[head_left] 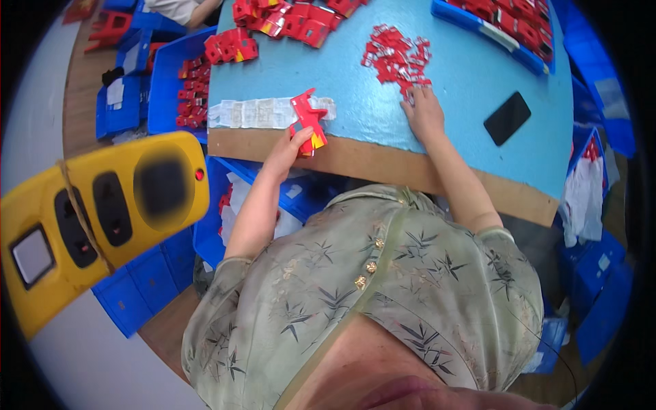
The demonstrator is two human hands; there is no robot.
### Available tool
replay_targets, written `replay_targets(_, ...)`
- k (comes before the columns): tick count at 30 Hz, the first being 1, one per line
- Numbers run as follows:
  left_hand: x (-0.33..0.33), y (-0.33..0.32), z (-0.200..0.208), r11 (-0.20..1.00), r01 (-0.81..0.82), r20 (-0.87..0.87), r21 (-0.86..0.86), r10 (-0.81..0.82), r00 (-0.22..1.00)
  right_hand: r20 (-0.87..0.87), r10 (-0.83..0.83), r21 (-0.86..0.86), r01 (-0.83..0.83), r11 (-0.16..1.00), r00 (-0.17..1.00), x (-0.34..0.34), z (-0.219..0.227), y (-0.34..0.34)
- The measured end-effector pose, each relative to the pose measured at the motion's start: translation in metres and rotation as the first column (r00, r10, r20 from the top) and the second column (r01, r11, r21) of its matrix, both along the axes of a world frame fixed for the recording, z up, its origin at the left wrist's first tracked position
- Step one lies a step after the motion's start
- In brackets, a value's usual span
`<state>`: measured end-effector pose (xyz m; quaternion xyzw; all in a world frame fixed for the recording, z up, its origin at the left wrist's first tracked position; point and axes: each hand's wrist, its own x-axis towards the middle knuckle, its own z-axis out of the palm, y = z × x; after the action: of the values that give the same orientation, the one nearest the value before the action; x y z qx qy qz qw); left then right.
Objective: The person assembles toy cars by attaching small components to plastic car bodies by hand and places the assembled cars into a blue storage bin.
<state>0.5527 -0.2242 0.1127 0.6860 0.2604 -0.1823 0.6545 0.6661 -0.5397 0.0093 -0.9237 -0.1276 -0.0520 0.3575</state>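
a red piece (pixel 305 109) with a yellow patch near its lower end is grasped by the left hand (pixel 282 152), thumb laid over it; it is held at the near edge of the table, over the right part of a whitish paper strip (pixel 256 113). the right hand (pixel 425 113) is placed at the lower end of a loose pile of small red pieces (pixel 393 55), fingers bent down and touching; whether one is pinched cannot be told. both hands are set well apart, and the blue tabletop (pixel 342 82) is seen between them.

the near side of the table is edged by a brown strip (pixel 389 154). a black phone (pixel 508 119) is laid to the right of the right hand, tilted. larger red parts (pixel 307 24) are heaped at the far left of the table; more are held in a blue tray (pixel 488 31) at the far right. a blue bin (pixel 162 96) with red parts inside is placed just left of the table. at far left, a yellow object (pixel 137 234) with dark ovals is seen. a co-worker's white sleeve (pixel 171 9) is shown at the top left.
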Motion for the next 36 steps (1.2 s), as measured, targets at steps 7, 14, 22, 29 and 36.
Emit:
replay_targets(7,0.073,0.027,0.045,0.972,0.123,-0.084,0.2,-0.108,0.991,-0.081,0.069,0.009,-0.068,0.998,0.994,0.004,0.003,-0.012)
replay_targets(14,0.205,0.042,0.023,0.122,0.113,-0.056,0.986,-0.399,0.915,-0.203,0.089,0.313,-0.022,0.95,0.975,0.01,0.011,-0.026)
replay_targets(22,0.331,0.006,0.003,0.109,0.068,-0.017,0.992,-0.415,0.91,-0.335,-0.042,0.346,0.164,0.924,0.941,0.004,0.03,-0.052)
replay_targets(29,0.365,0.013,-0.015,0.133,-0.186,0.227,0.973,-0.445,0.866,-0.396,-0.131,0.336,0.276,0.9,0.909,0.007,0.032,-0.056)
replay_targets(36,0.282,0.023,-0.022,0.364,-0.297,0.442,0.883,-0.427,0.789,-0.646,-0.047,0.511,0.478,0.714,0.762,0.001,0.018,-0.041)
